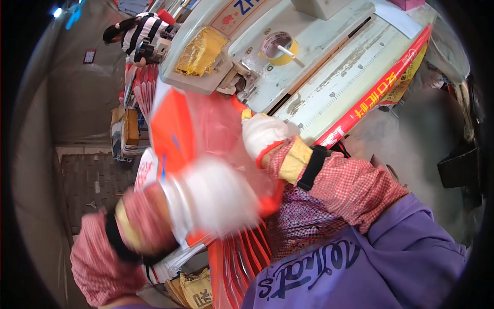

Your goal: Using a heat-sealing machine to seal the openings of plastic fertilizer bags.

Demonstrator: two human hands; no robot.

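Nearest: purple garment (411,247) over the person's front, checked sleeves (355,188) banded in black. By the lap, a stack of thin red sheets (239,268), edges fanned.

Left hand (218,198), white-gloved, lies over the near part of a red-orange sheet (175,123); badly blurred, so cannot tell whether its fingers are apart or closed on anything. Sheet spreads beneath and beyond it, up to the machine. Right hand (265,135), also gloved, fingers curled in at the sheet's right edge; cannot tell if they pinch it or only rest there.

Handling, my judgement: light, limp, probably slick film, partly see-through. Likely to crease or slide rather than break. Best taken by its edges, one hand each side, kept flat; gloves may dull the feel of a single layer.

Beyond: pale machine (193,36), yellow spongy pad (203,54) on its head. Roll of yellow tape (282,59) on the machine's flat base. Scuffed pale surface (334,85) runs off to the right, ruler marks along it, red printed strip (381,87) at its edge.

Farthest: co-worker in striped top (146,33), more red sheets (144,85) nearby, drab wall (87,113), brick-patterned floor (92,180).
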